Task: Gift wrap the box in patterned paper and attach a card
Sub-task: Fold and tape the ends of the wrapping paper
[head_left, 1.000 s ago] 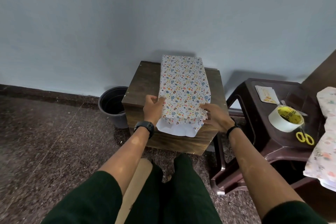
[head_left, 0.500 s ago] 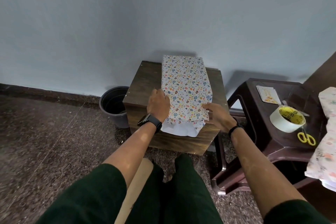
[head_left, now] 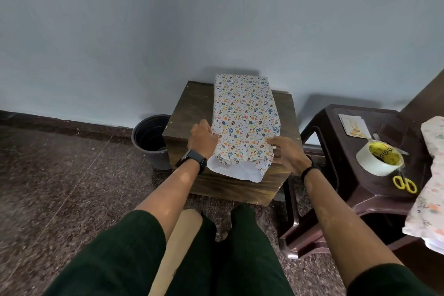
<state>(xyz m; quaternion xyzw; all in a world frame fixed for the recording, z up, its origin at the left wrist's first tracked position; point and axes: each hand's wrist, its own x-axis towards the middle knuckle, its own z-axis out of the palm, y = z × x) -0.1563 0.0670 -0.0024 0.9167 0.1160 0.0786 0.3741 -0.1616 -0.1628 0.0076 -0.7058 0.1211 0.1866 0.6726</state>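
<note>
change: left hand (head_left: 201, 142) slid from the near-left corner up along the box's left side; right hand (head_left: 287, 154) barely shifted
count: 1 wrapped box (head_left: 245, 118); 1 card (head_left: 353, 125); 1 tape roll (head_left: 379, 160); 1 scissors (head_left: 405, 184)
box: on wooden table (head_left: 189, 108); between hands, left at 9 o'clock, right at 4 o'clock
hands: both flat, fingers pressing paper

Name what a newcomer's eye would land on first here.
The box in bright patterned paper lies on a small wooden table by the wall, with the left hand and right hand pressing its near sides. To the right, a dark stool holds a tape roll, yellow scissors and a card.
</note>
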